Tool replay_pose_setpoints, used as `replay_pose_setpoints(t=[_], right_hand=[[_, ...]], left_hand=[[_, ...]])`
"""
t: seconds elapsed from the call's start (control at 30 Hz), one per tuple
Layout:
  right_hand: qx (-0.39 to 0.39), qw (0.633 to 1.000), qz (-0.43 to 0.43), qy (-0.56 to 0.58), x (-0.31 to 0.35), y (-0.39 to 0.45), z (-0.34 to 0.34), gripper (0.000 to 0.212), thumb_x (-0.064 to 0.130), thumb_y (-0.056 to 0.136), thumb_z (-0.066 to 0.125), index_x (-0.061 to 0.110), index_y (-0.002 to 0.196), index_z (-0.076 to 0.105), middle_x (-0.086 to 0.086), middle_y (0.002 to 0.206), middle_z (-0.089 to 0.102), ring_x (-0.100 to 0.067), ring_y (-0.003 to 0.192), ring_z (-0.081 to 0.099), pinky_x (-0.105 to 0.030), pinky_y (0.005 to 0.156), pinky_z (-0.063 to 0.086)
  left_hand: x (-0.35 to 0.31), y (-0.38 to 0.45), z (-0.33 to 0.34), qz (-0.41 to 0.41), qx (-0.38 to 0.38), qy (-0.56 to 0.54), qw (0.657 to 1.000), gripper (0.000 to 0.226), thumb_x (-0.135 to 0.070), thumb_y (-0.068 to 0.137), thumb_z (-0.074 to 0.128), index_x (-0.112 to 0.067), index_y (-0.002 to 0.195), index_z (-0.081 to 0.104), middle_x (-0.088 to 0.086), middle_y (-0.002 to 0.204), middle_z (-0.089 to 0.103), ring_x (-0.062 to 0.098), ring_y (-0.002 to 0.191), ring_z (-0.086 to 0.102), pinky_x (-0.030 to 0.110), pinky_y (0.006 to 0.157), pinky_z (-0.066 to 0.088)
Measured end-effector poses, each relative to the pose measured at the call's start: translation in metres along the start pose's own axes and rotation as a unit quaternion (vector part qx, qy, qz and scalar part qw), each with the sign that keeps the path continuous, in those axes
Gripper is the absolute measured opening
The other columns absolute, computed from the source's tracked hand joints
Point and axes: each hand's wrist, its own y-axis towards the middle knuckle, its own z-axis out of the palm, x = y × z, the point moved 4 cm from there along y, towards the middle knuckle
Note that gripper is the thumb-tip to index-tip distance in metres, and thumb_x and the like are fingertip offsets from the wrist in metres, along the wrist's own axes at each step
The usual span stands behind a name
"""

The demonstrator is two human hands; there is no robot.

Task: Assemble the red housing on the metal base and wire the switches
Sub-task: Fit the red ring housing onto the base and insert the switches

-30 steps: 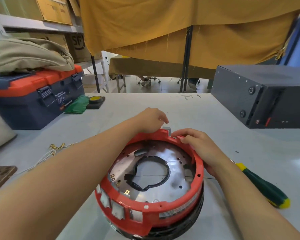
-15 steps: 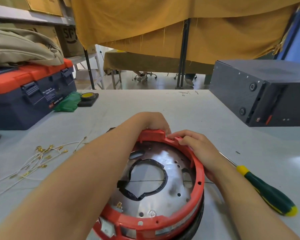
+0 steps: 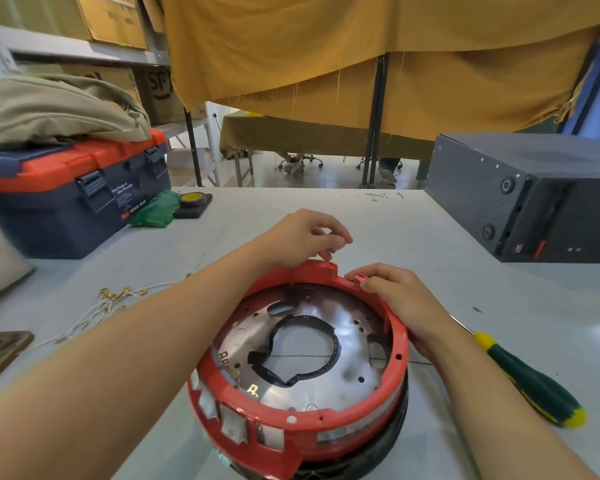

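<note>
The red housing (image 3: pixel 392 372), a ring with square windows along its near side, sits over the shiny metal base (image 3: pixel 347 362), whose central hole has a black edge. My right hand (image 3: pixel 400 304) grips the housing's far right rim, thumb by a small raised tab. My left hand (image 3: pixel 300 239) hovers just above the raised tab on the far rim. Its fingers are curled with the tips close to the tab, and nothing shows between them. White wires with gold terminals (image 3: pixel 113 299) lie loose on the table to the left.
A green and yellow screwdriver (image 3: pixel 530 382) lies right of the housing. A blue and orange toolbox (image 3: pixel 73 195) with cloth on it stands far left, with green cloth (image 3: pixel 153 213) and a yellow tape roll (image 3: pixel 191 200) beside it. A black box (image 3: pixel 534 199) occupies the far right.
My left hand has lifted off the far rim, where it was wrapped behind the tab. My right hand stays on the right rim. The view has shifted slightly.
</note>
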Motion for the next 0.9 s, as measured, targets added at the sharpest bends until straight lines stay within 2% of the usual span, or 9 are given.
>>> replay_pose_setpoints(t=[0.07, 0.13, 0.23, 0.33, 0.4, 0.53, 0.67, 0.8, 0.9], right_hand=[[0.006, 1.0, -0.003, -0.013, 0.002, -0.002, 0.0, 0.015, 0.007, 0.085, 0.06, 0.011, 0.094, 0.071, -0.011, 0.095, 0.071, -0.017, 0.08, 0.066, -0.032, 0.082, 0.053], [0.009, 1.0, -0.007, -0.025, 0.003, -0.003, 0.0, 0.015, 0.006, 0.085, 0.061, 0.01, 0.097, 0.07, -0.011, 0.096, 0.071, -0.018, 0.08, 0.066, -0.03, 0.08, 0.053], [-0.016, 0.999, -0.01, -0.036, 0.003, -0.004, 0.0, 0.016, 0.004, 0.085, 0.06, 0.01, 0.096, 0.071, -0.012, 0.096, 0.071, -0.021, 0.083, 0.066, -0.036, 0.084, 0.053], [-0.038, 0.998, -0.013, -0.054, 0.002, -0.003, 0.0, 0.016, 0.006, 0.085, 0.061, 0.012, 0.093, 0.072, -0.009, 0.093, 0.072, -0.025, 0.087, 0.067, -0.041, 0.088, 0.054], [-0.053, 0.996, -0.019, -0.068, 0.002, -0.002, 0.0, 0.015, 0.007, 0.085, 0.061, 0.013, 0.093, 0.073, -0.007, 0.093, 0.072, -0.026, 0.09, 0.067, -0.04, 0.088, 0.053], [-0.087, 0.991, -0.035, -0.1, 0.003, 0.0, 0.001, 0.015, 0.01, 0.085, 0.062, 0.017, 0.092, 0.073, -0.003, 0.095, 0.071, -0.021, 0.09, 0.066, -0.038, 0.087, 0.053], [-0.119, 0.984, -0.054, -0.12, 0.006, 0.0, 0.001, 0.012, 0.011, 0.083, 0.064, 0.02, 0.088, 0.072, 0.001, 0.092, 0.07, -0.015, 0.087, 0.064, -0.028, 0.077, 0.049], [-0.159, 0.959, -0.103, -0.209, 0.018, -0.009, 0.0, 0.02, 0.016, 0.084, 0.066, 0.014, 0.103, 0.07, 0.001, 0.098, 0.066, -0.014, 0.094, 0.06, -0.028, 0.087, 0.046], [-0.172, 0.945, -0.173, -0.22, 0.035, -0.026, 0.006, 0.013, 0.019, 0.087, 0.062, 0.018, 0.097, 0.07, 0.009, 0.094, 0.066, -0.007, 0.091, 0.06, -0.025, 0.088, 0.045]], left_hand=[[-0.004, -0.016, -0.005, 0.004, -0.008, -0.037, 0.999, 0.01, -0.011, 0.089, 0.06, -0.013, 0.093, 0.069, 0.017, 0.097, 0.069, 0.008, 0.066, 0.062, 0.011, 0.061, 0.047], [-0.004, -0.031, -0.011, -0.005, -0.014, -0.068, 0.998, 0.009, -0.01, 0.087, 0.063, -0.014, 0.095, 0.062, 0.02, 0.098, 0.069, 0.012, 0.07, 0.061, 0.013, 0.066, 0.049], [0.0, -0.053, -0.019, -0.033, -0.015, -0.095, 0.995, 0.025, -0.011, 0.087, 0.063, -0.021, 0.105, 0.05, 0.018, 0.096, 0.07, 0.018, 0.077, 0.064, 0.023, 0.075, 0.049], [0.001, -0.075, -0.022, -0.042, -0.004, -0.106, 0.993, 0.037, -0.012, 0.087, 0.063, -0.032, 0.117, 0.054, 0.012, 0.1, 0.067, 0.023, 0.09, 0.066, 0.029, 0.083, 0.052], [0.001, -0.09, -0.022, -0.046, 0.004, -0.102, 0.994, 0.038, -0.015, 0.088, 0.062, -0.036, 0.119, 0.057, 0.007, 0.106, 0.066, 0.02, 0.097, 0.065, 0.026, 0.086, 0.053], [0.0, -0.114, -0.022, -0.054, -0.001, -0.123, 0.991, 0.033, -0.015, 0.089, 0.061, -0.033, 0.116, 0.062, -0.004, 0.109, 0.067, 0.012, 0.096, 0.064, 0.025, 0.083, 0.052], [-0.003, -0.134, -0.023, -0.057, -0.029, -0.138, 0.988, 0.03, -0.013, 0.084, 0.068, -0.029, 0.109, 0.064, -0.006, 0.102, 0.069, 0.008, 0.092, 0.065, 0.018, 0.077, 0.051], [-0.005, -0.151, -0.023, -0.048, -0.047, -0.135, 0.988, 0.03, -0.013, 0.079, 0.073, -0.032, 0.101, 0.065, -0.008, 0.097, 0.07, 0.008, 0.091, 0.067, 0.022, 0.08, 0.052], [-0.009, -0.163, -0.021, -0.021, -0.061, -0.15, 0.987, 0.032, -0.009, 0.077, 0.074, -0.028, 0.1, 0.065, -0.006, 0.095, 0.07, 0.011, 0.087, 0.069, 0.02, 0.076, 0.053]])
